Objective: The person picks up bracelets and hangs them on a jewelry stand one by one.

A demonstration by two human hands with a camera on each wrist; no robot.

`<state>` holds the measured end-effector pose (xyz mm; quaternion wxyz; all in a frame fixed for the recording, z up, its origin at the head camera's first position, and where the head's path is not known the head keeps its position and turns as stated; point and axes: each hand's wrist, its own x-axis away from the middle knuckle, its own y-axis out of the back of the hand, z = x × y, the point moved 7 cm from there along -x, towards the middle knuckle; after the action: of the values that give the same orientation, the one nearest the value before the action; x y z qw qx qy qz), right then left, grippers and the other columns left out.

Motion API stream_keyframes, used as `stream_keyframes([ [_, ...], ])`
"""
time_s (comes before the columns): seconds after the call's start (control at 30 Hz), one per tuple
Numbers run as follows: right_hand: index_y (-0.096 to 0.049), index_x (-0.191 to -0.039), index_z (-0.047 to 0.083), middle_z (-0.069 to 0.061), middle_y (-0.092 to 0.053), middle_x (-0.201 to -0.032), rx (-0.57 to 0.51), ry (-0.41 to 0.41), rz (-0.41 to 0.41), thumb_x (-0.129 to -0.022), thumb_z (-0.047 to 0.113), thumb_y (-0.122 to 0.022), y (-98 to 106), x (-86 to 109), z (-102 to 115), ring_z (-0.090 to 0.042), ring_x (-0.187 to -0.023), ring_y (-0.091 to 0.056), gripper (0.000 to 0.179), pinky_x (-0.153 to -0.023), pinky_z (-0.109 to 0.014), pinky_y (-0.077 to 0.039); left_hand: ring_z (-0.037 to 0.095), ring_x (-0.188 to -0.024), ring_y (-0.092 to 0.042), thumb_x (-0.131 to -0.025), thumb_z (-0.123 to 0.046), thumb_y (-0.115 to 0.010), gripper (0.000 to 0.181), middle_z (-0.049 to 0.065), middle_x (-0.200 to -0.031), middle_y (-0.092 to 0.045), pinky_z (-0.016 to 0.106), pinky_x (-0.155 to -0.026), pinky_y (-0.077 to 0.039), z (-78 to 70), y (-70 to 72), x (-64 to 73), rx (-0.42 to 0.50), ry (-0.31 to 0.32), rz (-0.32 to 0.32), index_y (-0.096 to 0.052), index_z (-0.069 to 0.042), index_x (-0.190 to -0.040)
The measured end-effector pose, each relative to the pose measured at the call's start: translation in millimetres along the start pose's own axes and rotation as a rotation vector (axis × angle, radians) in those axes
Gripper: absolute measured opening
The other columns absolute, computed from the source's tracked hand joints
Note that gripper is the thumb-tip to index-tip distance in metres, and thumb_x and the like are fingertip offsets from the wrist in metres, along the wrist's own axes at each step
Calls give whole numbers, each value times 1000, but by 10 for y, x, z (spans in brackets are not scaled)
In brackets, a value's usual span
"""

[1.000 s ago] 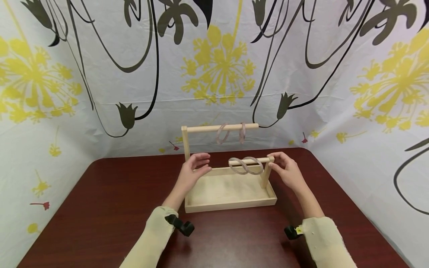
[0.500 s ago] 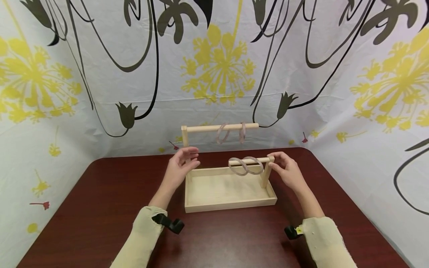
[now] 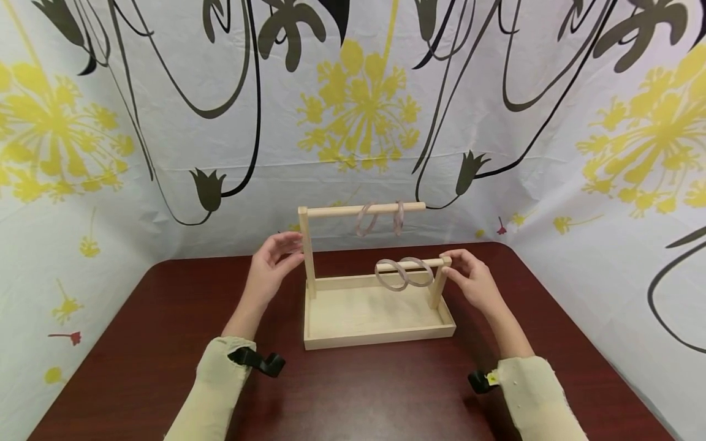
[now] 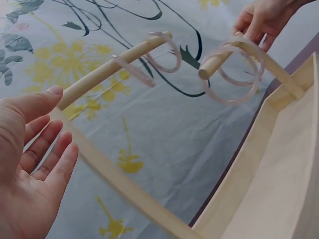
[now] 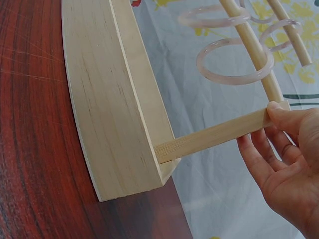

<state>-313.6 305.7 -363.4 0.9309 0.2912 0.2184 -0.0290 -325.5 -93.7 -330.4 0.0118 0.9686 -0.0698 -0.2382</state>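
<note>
A pale wooden bracelet stand has a shallow tray [image 3: 380, 338] with a tall post [image 3: 309, 260] at its left and a short post [image 5: 214, 135] at its right. Two translucent pinkish bangles hang on the upper rod [image 3: 333, 212]. Another two hang from the lower rod [image 4: 215, 63], overlapping in the head view. My left hand [image 3: 267, 266] is beside the tall post, fingers loosely bent and spread, thumb tip right by the upper rod's end in the left wrist view. My right hand [image 3: 473, 282] pinches the short post's top between thumb and fingers.
The stand is on a dark reddish-brown table [image 3: 342, 392]. Behind the table's far edge hangs a white curtain [image 3: 265, 141] with yellow flowers and dark vines, which also closes in both sides.
My left hand has moved leftward from over the tray, past the tall post, to its outer side. The right hand keeps its grip on the short post; stand and bangles stay put.
</note>
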Motion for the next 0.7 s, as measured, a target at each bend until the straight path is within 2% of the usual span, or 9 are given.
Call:
stream_keyframes([
  [0.17, -60, -125, -3, -22, -67, -116, -9, 2, -1, -95, 5, -65, 1, -15, -12, 9, -93, -57, 31, -77, -10, -47, 16, -121, -59, -93, -3, -67, 43, 13, -134, -58, 18, -94, -53, -15, 94, 1, -23, -8, -18, -54, 1, -134],
  [0.33, -60, -123, -6, -24, -67, -116, 31, 9, 3, -96, 3, -64, 11, 11, 79, 8, -92, -58, 29, -76, -10, -46, 13, -121, -60, -94, -5, -67, 43, -9, -126, -61, 16, -94, -52, 21, 173, 16, -54, -10, -17, -54, 0, -135],
  [0.43, -59, -123, -6, -25, -66, -117, 44, 15, -1, -96, 3, -64, 22, 31, 96, 9, -96, -58, 29, -79, -8, -45, 11, -122, -59, -95, -5, -66, 44, -16, -123, -61, 15, -94, -52, 61, 216, 26, -59, -5, -12, -52, 0, -136],
  [0.5, -60, -124, -3, -24, -67, -119, 60, 17, 2, -97, 6, -64, 25, 28, 42, 9, -99, -58, 29, -80, -8, -45, 11, -124, -58, -95, -5, -66, 45, -11, -127, -62, 14, -95, -51, 84, 249, 32, -66, 6, -10, -52, 1, -137],
  [0.6, -61, -124, 2, -18, -67, -119, 78, 15, 25, -97, 12, -65, 38, 22, 26, 8, -98, -59, 29, -80, -10, -47, 21, -131, -54, -95, -6, -66, 47, 5, -137, -59, 16, -101, -48, 115, 308, 38, -88, 33, -9, -50, 0, -139],
  [0.7, -60, -127, 4, -17, -66, -120, 74, 40, 68, -98, 14, -64, 59, -12, 56, 6, -99, -61, 31, -80, -12, -50, 29, -138, -47, -97, -8, -65, 50, 17, -147, -51, 28, -113, -42, 126, 356, 35, -140, 50, 1, -48, -2, -143],
])
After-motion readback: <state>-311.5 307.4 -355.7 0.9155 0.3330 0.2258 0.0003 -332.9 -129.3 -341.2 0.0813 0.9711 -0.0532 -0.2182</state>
